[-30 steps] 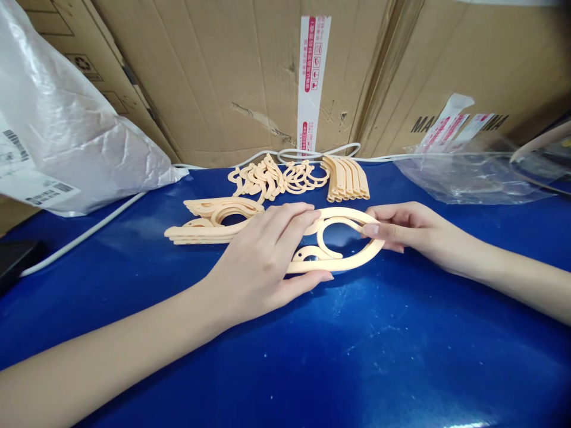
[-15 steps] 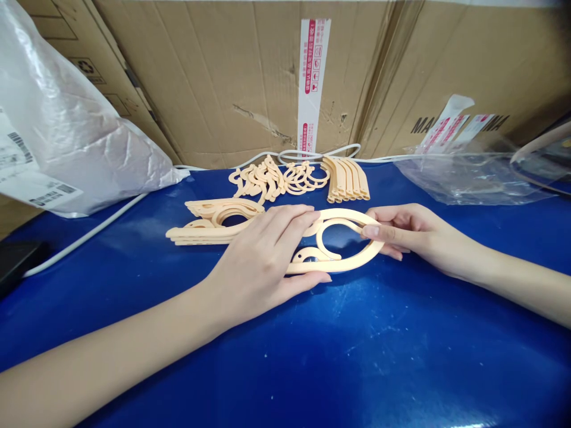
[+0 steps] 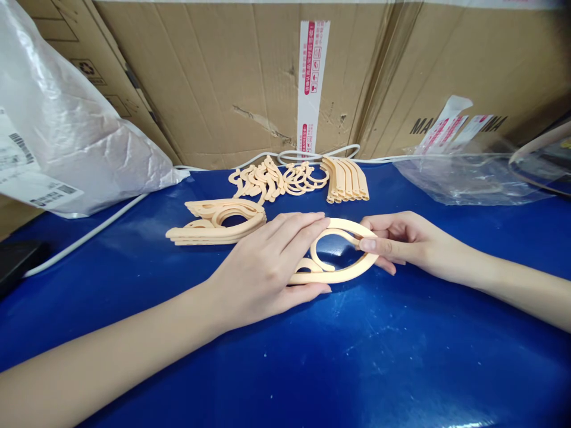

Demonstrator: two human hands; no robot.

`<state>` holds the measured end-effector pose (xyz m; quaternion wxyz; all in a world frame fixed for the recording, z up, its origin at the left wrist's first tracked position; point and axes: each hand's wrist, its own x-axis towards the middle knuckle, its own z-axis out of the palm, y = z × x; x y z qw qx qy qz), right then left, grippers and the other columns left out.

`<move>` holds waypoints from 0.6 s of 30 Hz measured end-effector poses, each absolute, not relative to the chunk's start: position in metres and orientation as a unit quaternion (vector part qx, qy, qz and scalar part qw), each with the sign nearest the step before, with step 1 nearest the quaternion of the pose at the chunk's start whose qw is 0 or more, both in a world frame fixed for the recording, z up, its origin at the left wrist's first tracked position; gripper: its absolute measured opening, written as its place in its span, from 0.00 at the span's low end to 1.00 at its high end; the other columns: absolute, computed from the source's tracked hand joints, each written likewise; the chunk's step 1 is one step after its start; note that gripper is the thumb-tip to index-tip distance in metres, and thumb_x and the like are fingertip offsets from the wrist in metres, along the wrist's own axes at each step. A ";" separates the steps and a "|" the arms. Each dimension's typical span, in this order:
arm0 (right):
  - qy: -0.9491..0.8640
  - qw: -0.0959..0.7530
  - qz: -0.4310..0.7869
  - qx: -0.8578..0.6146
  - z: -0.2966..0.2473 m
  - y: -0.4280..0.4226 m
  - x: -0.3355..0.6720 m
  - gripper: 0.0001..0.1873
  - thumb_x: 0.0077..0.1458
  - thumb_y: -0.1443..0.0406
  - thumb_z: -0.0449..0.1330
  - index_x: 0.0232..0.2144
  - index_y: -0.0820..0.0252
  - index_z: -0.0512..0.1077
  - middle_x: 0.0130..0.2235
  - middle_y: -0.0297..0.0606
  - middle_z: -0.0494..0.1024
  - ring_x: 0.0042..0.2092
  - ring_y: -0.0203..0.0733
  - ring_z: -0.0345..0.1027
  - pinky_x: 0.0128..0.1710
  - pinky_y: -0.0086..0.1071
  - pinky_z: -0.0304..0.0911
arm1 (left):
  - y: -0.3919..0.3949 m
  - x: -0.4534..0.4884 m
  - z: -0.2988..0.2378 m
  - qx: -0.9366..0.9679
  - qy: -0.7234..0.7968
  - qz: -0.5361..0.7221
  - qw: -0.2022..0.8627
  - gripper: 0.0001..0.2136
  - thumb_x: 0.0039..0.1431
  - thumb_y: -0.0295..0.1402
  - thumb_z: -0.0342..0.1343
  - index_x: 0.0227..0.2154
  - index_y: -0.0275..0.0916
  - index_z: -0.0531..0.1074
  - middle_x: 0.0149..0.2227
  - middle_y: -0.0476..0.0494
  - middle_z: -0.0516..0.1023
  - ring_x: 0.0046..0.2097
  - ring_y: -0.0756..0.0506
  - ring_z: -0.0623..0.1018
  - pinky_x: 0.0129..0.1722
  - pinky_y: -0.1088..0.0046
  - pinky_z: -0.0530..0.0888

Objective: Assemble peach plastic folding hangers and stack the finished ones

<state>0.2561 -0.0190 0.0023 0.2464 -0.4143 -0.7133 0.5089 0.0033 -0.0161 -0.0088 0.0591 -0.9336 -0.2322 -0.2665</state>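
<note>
A peach plastic folding hanger (image 3: 343, 274) lies on the blue table cover (image 3: 401, 356) in the middle of the view. My left hand (image 3: 267, 267) grips its left half, fingers laid over the top and thumb under the near edge. My right hand (image 3: 397, 241) pinches the right end of the same hanger between thumb and fingers. Just to the left, behind my left hand, lies a stack of assembled hangers (image 3: 214, 223).
Behind the hands lie a heap of peach hook parts (image 3: 276, 178) and a row of curved arm parts (image 3: 347, 178). Cardboard boxes (image 3: 250, 77) wall off the back. A white plastic bag (image 3: 62, 137) sits left, clear bags (image 3: 473, 175) right, and a white cable (image 3: 89, 233) runs along the left.
The hanger has shifted a little toward me and to the left, and it looks more folded. Both hands keep their hold on it.
</note>
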 end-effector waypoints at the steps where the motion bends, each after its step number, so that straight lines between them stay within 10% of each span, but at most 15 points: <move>1: -0.712 0.245 0.512 -0.414 0.003 -0.019 0.256 0.17 0.59 0.54 0.58 0.25 0.60 0.67 0.19 0.26 0.68 0.21 0.28 0.55 0.21 0.28 0.46 | -0.016 0.003 -0.009 -0.933 -0.233 -0.267 0.058 0.30 0.58 0.42 0.60 0.56 0.25 0.62 0.57 0.32 0.69 0.58 0.40 0.69 0.60 0.63 0.66; 13: -0.672 0.331 0.510 -0.423 -0.007 -0.010 0.262 0.31 0.64 0.45 0.39 0.35 0.60 0.73 0.19 0.32 0.70 0.19 0.31 0.56 0.19 0.28 0.47 | -0.018 0.006 -0.009 -0.928 -0.248 -0.276 0.044 0.28 0.57 0.35 0.59 0.57 0.26 0.60 0.56 0.34 0.69 0.58 0.41 0.68 0.60 0.63 0.64; 18: -0.696 0.378 0.409 -0.453 -0.005 -0.005 0.263 0.14 0.61 0.55 0.54 0.36 0.59 0.73 0.24 0.31 0.70 0.25 0.32 0.60 0.24 0.28 0.56 | -0.019 0.006 0.007 -0.924 -0.258 -0.275 0.058 0.28 0.57 0.37 0.59 0.57 0.30 0.60 0.56 0.36 0.70 0.57 0.41 0.68 0.59 0.62 0.65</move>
